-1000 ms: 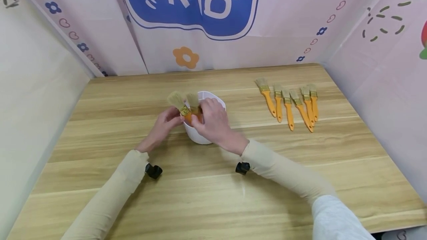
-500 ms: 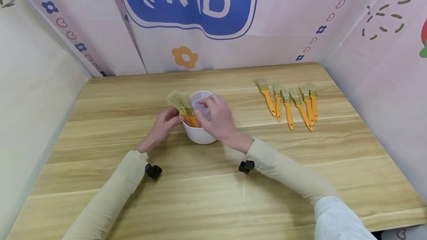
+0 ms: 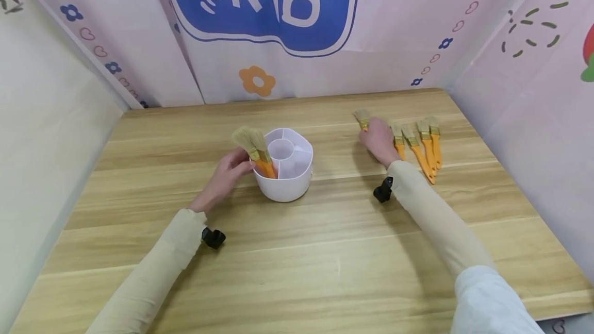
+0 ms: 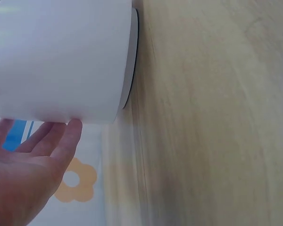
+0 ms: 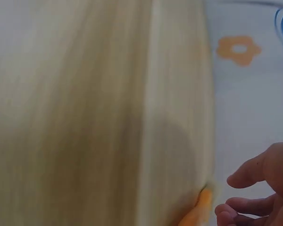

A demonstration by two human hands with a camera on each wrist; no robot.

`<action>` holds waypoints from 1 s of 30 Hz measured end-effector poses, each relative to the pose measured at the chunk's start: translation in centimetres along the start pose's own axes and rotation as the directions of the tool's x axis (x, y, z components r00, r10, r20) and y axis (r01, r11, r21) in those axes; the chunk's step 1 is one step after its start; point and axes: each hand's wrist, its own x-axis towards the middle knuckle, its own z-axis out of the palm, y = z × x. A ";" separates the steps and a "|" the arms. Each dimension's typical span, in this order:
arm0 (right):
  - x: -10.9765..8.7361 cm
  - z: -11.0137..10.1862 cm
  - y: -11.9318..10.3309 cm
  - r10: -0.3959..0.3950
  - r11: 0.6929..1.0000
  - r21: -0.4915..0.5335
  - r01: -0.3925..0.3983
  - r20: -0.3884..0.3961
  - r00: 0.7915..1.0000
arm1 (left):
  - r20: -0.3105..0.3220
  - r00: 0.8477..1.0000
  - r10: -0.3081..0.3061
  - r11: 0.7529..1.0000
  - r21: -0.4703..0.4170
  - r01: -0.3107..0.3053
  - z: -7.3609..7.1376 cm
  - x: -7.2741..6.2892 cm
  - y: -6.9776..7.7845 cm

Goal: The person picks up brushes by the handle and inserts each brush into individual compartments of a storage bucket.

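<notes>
A white divided brush holder (image 3: 284,189) stands on the table, with a round cup in its middle. Two paintbrushes (image 3: 264,161) lean in its left section, bristles up. My left hand (image 3: 232,166) holds the holder's left side, thumb by the rim; in the left wrist view its fingertips (image 4: 74,127) press the smooth wall. Over the leftmost loose brush (image 3: 362,118) is my right hand (image 3: 380,140), hiding most of that handle and the brush beside it. In the right wrist view its thumb (image 5: 247,173) and fingers stand apart near an orange handle (image 5: 198,207).
Several more paintbrushes (image 3: 424,156) with orange handles lie to the right of my right hand. The wood table (image 3: 297,267) ends at a printed back wall (image 3: 325,79), with side walls left and right.
My right hand has let go of a brush in the holder's left section and moved right to the loose brushes. My left hand has stayed at the holder.
</notes>
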 end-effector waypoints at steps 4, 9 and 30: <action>0.9 0.5 1.8 0.032 0.998 -0.062 -0.032 0.007 0.999 | -0.011 1.000 0.011 1.000 -0.021 -0.011 0.0 0.0 0.2; 1.4 0.8 2.4 0.061 0.995 -0.080 -0.060 0.006 0.998 | -0.027 0.999 0.046 0.997 -0.057 -0.047 0.2 0.0 0.2; -3.0 -4.6 -2.2 -0.059 0.886 0.464 0.009 0.092 0.994 | -0.161 0.984 0.080 0.996 -0.035 -0.086 0.9 -0.4 0.6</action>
